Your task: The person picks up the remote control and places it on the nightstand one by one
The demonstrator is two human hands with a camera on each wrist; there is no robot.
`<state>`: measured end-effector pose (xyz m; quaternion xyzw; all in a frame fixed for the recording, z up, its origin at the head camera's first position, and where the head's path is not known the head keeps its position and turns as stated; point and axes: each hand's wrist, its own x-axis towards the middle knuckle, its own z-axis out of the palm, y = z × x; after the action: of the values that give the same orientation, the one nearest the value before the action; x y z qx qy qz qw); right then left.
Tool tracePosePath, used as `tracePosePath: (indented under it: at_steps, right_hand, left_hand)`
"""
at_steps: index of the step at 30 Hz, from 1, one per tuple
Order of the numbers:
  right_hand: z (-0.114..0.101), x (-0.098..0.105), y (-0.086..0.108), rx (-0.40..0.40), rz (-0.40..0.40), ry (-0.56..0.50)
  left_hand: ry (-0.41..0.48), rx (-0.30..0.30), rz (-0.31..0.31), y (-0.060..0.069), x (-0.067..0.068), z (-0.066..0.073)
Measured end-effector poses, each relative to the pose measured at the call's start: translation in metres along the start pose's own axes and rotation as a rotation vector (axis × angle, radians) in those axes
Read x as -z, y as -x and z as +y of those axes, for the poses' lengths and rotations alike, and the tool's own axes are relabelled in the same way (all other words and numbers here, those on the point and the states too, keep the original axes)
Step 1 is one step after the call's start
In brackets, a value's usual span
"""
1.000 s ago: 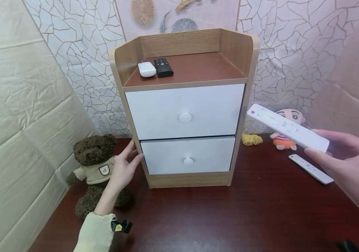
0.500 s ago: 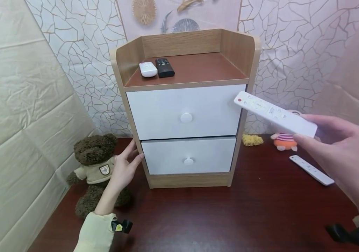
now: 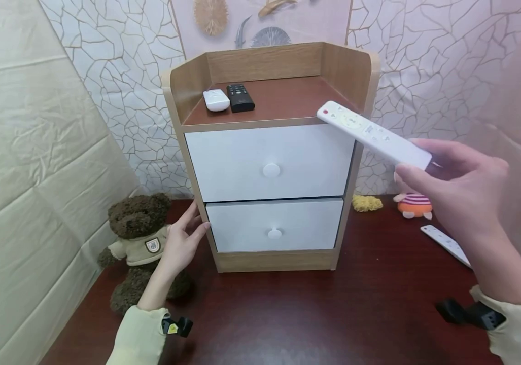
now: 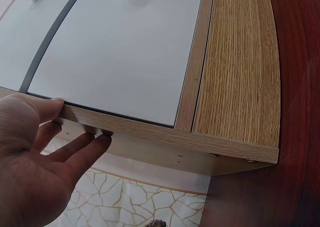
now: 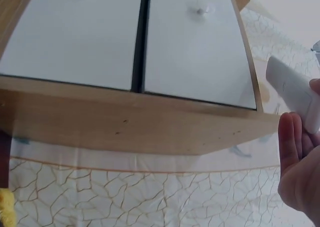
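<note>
So my right hand (image 3: 458,185) has swung up and left since half a second ago; the long white remote (image 3: 372,133) it carries now hangs in front of the cabinet (image 3: 273,262)'s top right corner; I count four remotes, that one, a white stubby remote (image 3: 216,101) and black remote (image 3: 240,98) up top, and a spare remote (image 3: 446,245) on the table (image 3: 287,314); right thumb and fingers clamp the near end; my left hand (image 3: 183,246) pinches the cabinet's side edge.
</note>
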<state>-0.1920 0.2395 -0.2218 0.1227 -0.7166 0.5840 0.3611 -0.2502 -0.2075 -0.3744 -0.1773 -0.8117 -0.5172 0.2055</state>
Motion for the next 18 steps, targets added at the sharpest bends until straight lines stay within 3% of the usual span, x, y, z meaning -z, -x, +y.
tracePosePath:
  at_steps: [3,6,11,18]
  right_hand:
    - [-0.005,-0.009,-0.006,-0.012,0.008,0.145]
    - [-0.011,-0.018,-0.013,-0.041,0.001,0.172]
    - [-0.017,-0.029,-0.022,-0.088,-0.026,0.159]
    - [-0.021,-0.049,-0.031,-0.057,-0.012,0.138]
  left_hand:
    - [-0.008,0.0,0.002,0.001,0.0,-0.001]
    - [-0.017,0.004,0.006,0.0,0.001,-0.001]
    - [-0.025,0.01,0.007,-0.001,0.0,-0.001]
    - [-0.031,0.001,0.02,0.0,0.001,-0.002]
